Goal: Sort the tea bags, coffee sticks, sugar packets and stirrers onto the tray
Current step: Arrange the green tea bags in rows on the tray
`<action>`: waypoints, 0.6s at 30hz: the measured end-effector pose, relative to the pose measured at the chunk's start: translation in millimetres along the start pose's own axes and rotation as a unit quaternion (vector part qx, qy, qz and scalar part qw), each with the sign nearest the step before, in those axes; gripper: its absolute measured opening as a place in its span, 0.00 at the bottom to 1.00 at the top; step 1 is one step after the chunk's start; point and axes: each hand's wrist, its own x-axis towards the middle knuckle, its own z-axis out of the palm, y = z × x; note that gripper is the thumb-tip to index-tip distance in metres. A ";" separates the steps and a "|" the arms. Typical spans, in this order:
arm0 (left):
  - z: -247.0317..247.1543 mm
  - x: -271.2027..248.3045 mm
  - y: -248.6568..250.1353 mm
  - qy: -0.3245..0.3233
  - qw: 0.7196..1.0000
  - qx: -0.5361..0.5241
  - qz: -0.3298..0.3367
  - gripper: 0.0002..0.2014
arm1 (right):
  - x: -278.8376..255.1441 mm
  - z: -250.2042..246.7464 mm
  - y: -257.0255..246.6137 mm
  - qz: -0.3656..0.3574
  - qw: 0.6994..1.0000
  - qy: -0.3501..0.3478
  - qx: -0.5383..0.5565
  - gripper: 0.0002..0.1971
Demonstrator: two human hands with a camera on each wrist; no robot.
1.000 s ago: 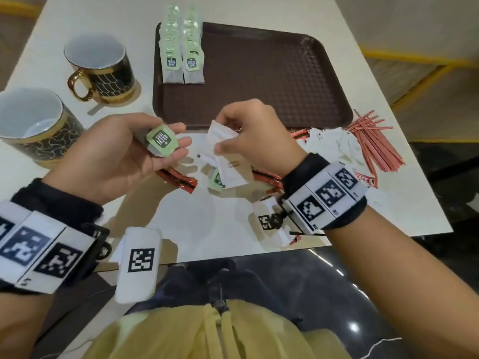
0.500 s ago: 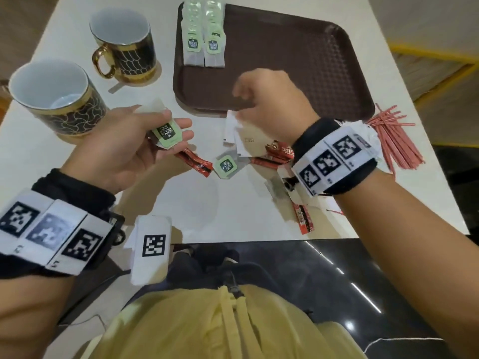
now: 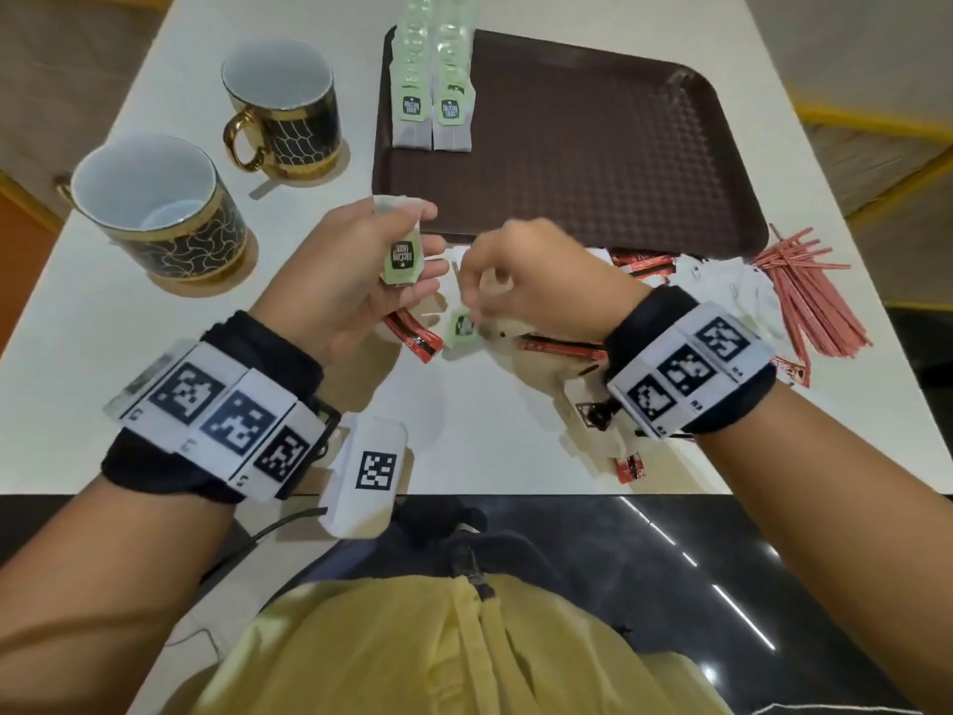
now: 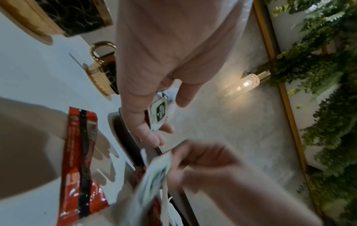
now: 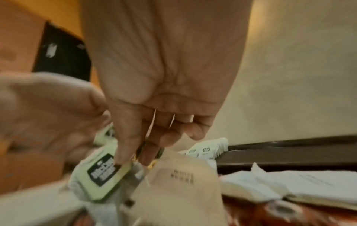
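My left hand (image 3: 420, 252) holds a tea bag (image 3: 401, 260) with a green tag just in front of the brown tray (image 3: 593, 162); in the left wrist view the tag (image 4: 159, 113) sits between thumb and fingers. My right hand (image 3: 472, 309) pinches a second green-tagged tea bag (image 3: 460, 328) low over the table, and its fingertips (image 5: 123, 159) press on the tag (image 5: 104, 172). Two rows of tea bags (image 3: 430, 103) lie at the tray's far left. Red coffee sticks (image 3: 415, 337), white sugar packets (image 3: 722, 281) and red stirrers (image 3: 809, 296) lie loose on the table.
Two black-and-gold mugs (image 3: 281, 108) (image 3: 154, 209) stand left of the tray. A white tagged block (image 3: 368, 472) hangs at the table's near edge. More coffee sticks (image 3: 562, 348) lie under my right wrist. Most of the tray's surface is bare.
My right hand has come back from the tray's near edge and now pinches the tea bag that lay on the table. My left hand has lifted its tea bag toward the tray.
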 end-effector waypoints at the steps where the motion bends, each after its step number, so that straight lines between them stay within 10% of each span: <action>1: 3.6 1.2 0.9 -0.001 1.000 0.004 0.007 0.12 | -2.4 -8.2 0.9 0.007 0.997 0.046 0.062 0.04; 5: 14.5 5.8 3.3 -0.045 0.999 0.009 0.009 0.23 | -14.6 -31.7 -0.1 -0.004 0.951 0.141 0.277 0.04; 12: -3.3 11.2 10.3 0.000 0.999 -0.011 0.034 0.19 | -7.2 15.1 -14.5 -0.006 1.000 -0.016 -0.012 0.17; 18: -7.0 2.6 2.9 -0.003 0.999 0.001 0.045 0.13 | 12.9 31.4 -27.9 -0.054 0.990 -0.058 -0.114 0.04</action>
